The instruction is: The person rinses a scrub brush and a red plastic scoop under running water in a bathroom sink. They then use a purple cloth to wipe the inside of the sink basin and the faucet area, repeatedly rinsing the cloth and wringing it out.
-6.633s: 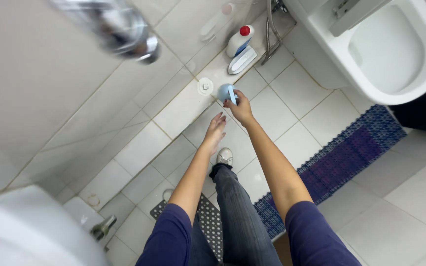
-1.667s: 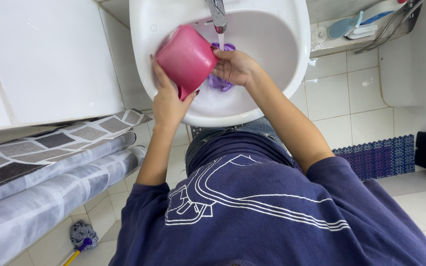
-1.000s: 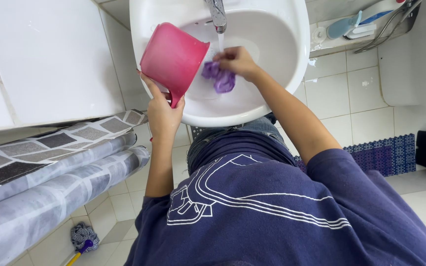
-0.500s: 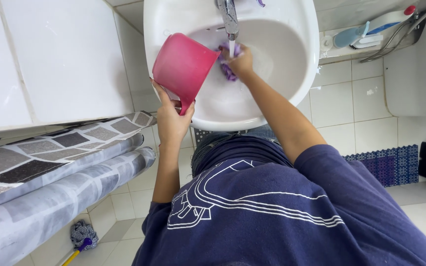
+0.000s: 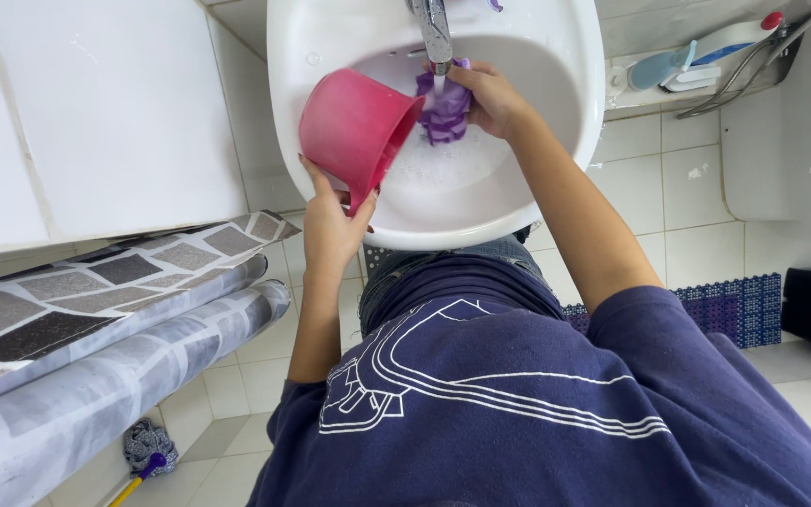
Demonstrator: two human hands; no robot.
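Note:
I stand at a white sink (image 5: 556, 66) and look down into it. My left hand (image 5: 330, 221) grips the handle of a pink plastic cup (image 5: 354, 127), tilted on its side over the basin's left part with its mouth toward the tap. My right hand (image 5: 490, 94) holds a crumpled purple cloth (image 5: 445, 113) right under the metal tap (image 5: 434, 33), where water runs onto it. Foam lies in the bottom of the basin.
A rolled patterned mat (image 5: 96, 319) lies at my left over a white surface. A mop head (image 5: 147, 446) rests on the tiled floor below it. A blue brush and a bottle (image 5: 706, 61) sit on the floor behind the sink, and a blue floor mat (image 5: 725, 310) lies at right.
The cup has tipped further, its mouth now facing the tap. My right hand has lifted the purple cloth up under the running water. Earlier I was bent down to the floor by the toilet.

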